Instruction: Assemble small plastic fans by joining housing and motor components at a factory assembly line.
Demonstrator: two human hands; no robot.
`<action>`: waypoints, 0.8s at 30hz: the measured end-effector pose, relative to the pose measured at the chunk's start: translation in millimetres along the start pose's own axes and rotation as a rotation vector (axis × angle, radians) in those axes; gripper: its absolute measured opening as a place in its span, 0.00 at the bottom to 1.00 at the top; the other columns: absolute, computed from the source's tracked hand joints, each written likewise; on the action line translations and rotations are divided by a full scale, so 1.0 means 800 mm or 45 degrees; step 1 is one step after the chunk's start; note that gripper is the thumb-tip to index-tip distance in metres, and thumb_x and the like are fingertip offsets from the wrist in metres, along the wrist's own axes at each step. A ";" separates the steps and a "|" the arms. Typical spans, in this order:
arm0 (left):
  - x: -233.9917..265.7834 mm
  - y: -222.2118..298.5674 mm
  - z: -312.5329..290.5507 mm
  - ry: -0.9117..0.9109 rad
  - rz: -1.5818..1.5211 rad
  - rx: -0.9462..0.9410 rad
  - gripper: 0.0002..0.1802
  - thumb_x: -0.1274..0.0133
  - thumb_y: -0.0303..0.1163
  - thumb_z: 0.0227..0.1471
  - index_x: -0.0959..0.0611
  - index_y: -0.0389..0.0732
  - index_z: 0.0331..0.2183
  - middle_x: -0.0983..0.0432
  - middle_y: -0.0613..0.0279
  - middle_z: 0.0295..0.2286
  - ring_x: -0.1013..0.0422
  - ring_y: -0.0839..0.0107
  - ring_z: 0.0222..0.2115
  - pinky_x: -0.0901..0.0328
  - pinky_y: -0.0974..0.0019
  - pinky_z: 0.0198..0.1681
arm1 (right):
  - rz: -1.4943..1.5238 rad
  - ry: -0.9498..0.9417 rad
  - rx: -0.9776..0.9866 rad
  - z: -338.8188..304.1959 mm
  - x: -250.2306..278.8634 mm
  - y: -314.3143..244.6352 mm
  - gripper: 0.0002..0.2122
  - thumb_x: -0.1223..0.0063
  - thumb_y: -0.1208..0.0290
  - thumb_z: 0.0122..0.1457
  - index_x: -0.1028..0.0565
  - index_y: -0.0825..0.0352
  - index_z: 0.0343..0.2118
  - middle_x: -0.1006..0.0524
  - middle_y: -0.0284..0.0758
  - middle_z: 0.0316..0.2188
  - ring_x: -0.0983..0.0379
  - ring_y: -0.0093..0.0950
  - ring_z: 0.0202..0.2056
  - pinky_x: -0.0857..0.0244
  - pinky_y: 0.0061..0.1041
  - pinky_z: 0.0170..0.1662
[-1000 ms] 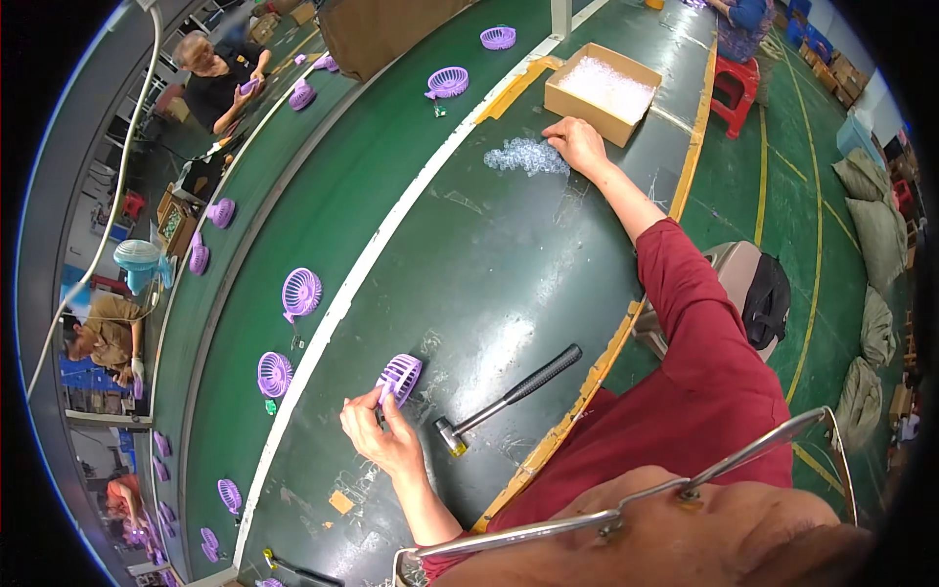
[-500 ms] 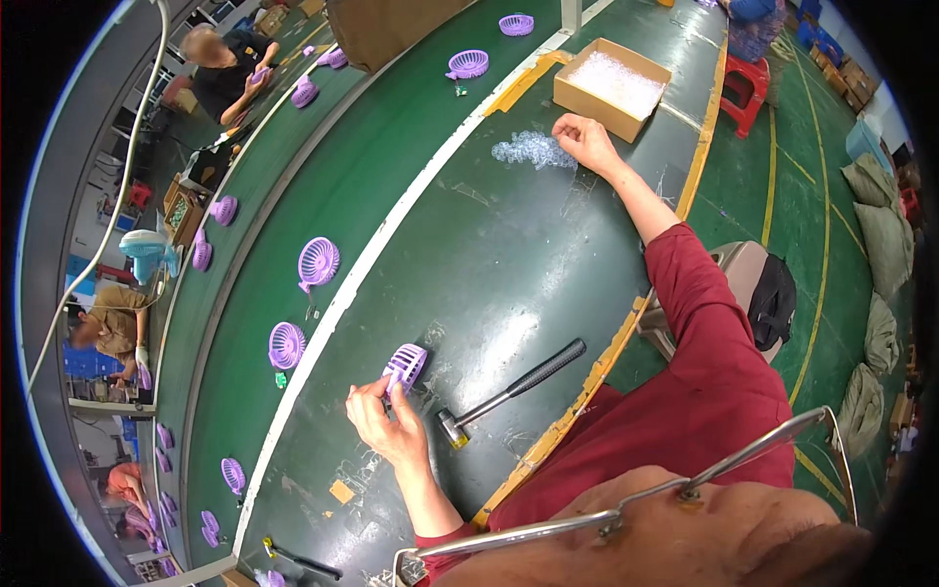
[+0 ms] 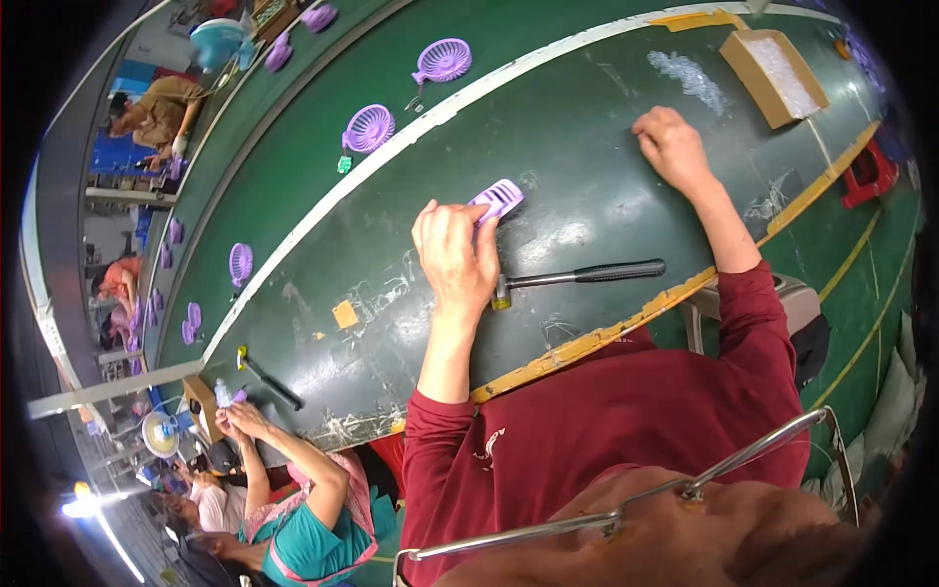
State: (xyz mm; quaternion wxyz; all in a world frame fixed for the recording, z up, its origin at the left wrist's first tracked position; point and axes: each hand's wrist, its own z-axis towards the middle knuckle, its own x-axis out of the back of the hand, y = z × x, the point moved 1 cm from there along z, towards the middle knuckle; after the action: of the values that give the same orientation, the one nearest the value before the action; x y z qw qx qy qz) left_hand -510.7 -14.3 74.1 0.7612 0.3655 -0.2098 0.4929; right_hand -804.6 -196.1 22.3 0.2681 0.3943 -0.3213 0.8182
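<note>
My left hand grips a purple slotted fan casing between thumb and fingers, just above the dark green worktable. My right hand is closed over the table to the right of the casing, its fingertips curled together. Whatever those fingers hold is too small or hidden to make out. Close by my left wrist lies a hammer with a black grip and a yellowish face. Beyond my right hand spreads a loose pile of small clear pieces.
A cardboard box of clear pieces stands at the far right. Round purple fan parts lie on the green conveyor past a white rail. At the lower left, a co-worker sits near a second hammer.
The view has swung left, bringing the seated co-worker into sight. My right hand has left the clear pile and come nearer the casing. My left hand keeps its hold.
</note>
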 end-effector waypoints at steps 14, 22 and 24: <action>-0.003 0.006 -0.004 0.031 -0.015 -0.028 0.09 0.38 0.25 0.44 0.19 0.40 0.31 0.26 0.59 0.28 0.28 0.60 0.34 0.37 0.51 0.53 | 0.400 -0.111 0.117 -0.033 -0.012 -0.094 0.03 0.44 0.79 0.51 0.23 0.65 0.29 0.25 0.37 0.31 0.25 0.40 0.32 0.30 0.36 0.36; -0.002 0.007 -0.008 0.045 -0.038 -0.020 0.09 0.38 0.25 0.45 0.19 0.40 0.31 0.26 0.59 0.28 0.29 0.60 0.34 0.37 0.51 0.53 | 0.365 -0.208 0.084 -0.053 -0.010 -0.131 0.02 0.46 0.80 0.52 0.24 0.66 0.29 0.25 0.37 0.31 0.25 0.40 0.33 0.30 0.37 0.35; -0.004 0.008 -0.008 0.047 -0.029 -0.031 0.09 0.37 0.25 0.45 0.19 0.40 0.31 0.26 0.59 0.28 0.29 0.60 0.33 0.37 0.51 0.53 | 0.333 -0.170 0.118 -0.057 -0.006 -0.135 0.02 0.47 0.80 0.53 0.25 0.66 0.29 0.24 0.38 0.32 0.25 0.41 0.34 0.30 0.38 0.36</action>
State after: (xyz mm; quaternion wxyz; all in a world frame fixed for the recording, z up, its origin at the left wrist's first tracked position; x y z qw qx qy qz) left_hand -518.3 -9.6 70.5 0.7750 0.3495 -0.1973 0.4882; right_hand -748.6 -93.1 30.6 0.1186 0.4144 -0.3488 0.8322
